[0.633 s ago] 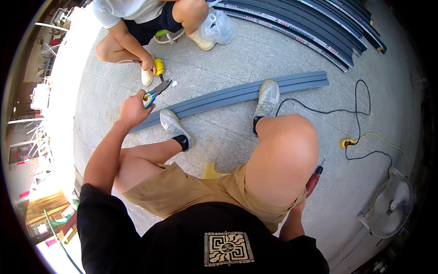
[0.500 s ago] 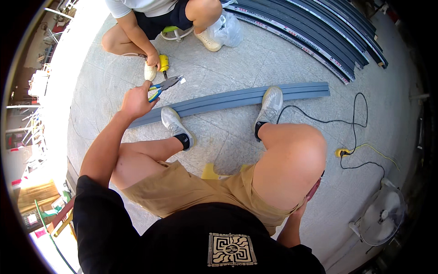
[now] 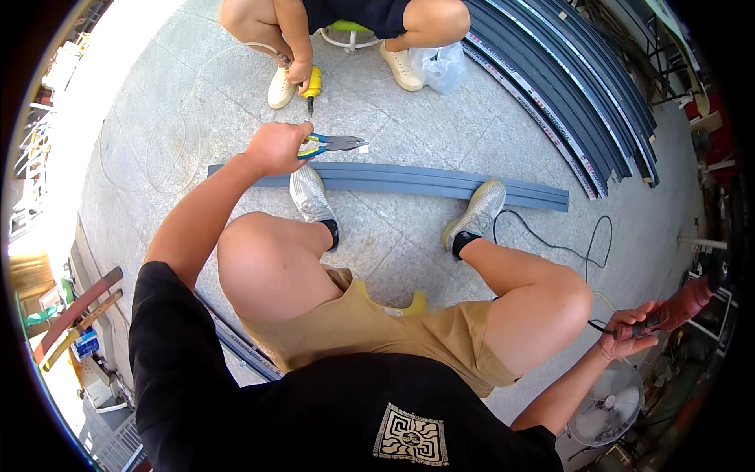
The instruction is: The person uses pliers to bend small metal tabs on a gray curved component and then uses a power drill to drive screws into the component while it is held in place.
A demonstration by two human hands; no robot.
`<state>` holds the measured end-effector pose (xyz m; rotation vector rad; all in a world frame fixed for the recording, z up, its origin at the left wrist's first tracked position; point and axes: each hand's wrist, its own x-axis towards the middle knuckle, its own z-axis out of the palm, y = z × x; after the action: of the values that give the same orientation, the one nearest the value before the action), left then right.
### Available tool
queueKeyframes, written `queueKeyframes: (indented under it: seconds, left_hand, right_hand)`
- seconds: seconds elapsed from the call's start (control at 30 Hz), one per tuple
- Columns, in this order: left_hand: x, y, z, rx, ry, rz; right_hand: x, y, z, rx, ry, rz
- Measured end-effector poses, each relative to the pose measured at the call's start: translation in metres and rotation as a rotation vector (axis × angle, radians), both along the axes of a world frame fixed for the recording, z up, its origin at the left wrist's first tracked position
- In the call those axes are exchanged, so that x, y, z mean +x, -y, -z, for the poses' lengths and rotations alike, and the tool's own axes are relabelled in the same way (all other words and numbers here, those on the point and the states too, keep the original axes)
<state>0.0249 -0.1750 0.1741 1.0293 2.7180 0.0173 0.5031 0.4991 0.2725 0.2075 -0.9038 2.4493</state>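
Note:
In my left hand [image 3: 275,148] is a pair of pliers [image 3: 334,144] with blue and yellow handles, held above the far side of a long grey metal profile [image 3: 417,181]. A small white piece [image 3: 364,148] shows at the plier tips; I cannot tell whether the jaws grip it. Out at the right, my right hand [image 3: 629,330] is wrapped round the rear of a red corded power tool [image 3: 680,307]. Its dark front end is hard to make out. Both my shoes [image 3: 484,208] rest on the profile, which lies on the floor.
Opposite me another person sits on a green-topped stool [image 3: 348,30], holding a yellow power tool [image 3: 312,82]. A clear plastic bag [image 3: 440,64] lies beside them. Stacked dark profiles [image 3: 550,86] fill the far right. A black cord [image 3: 543,241] and a fan [image 3: 605,405] are on the right.
My right hand has come out from behind my knee, raising the red tool to the right. The pliers now point more level, still in my left hand. The whole view has shifted.

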Motion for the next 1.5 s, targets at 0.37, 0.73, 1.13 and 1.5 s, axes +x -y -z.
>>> queueKeyframes:
  seconds: [0.37, 0.73, 1.13, 1.5]
  left_hand:
    - [-0.025, -0.027, 0.149, 0.055, 0.212, 0.021]
    - [-0.03, -0.056, 0.247, 0.153, 0.311, 0.026]
    - [-0.03, -0.061, 0.266, 0.148, 0.199, 0.031]
    - [-0.011, -0.056, 0.277, 0.191, 0.134, -0.01]
  right_hand:
    - [-0.212, 0.137, -0.06, 0.988, 1.312, 0.342]
    - [-0.268, 0.27, 0.019, 0.954, 1.494, -0.115]
    - [-0.267, 0.319, 0.094, 1.262, 1.292, -0.113]
    - [-0.261, 0.328, 0.114, 1.504, 1.24, -0.16]
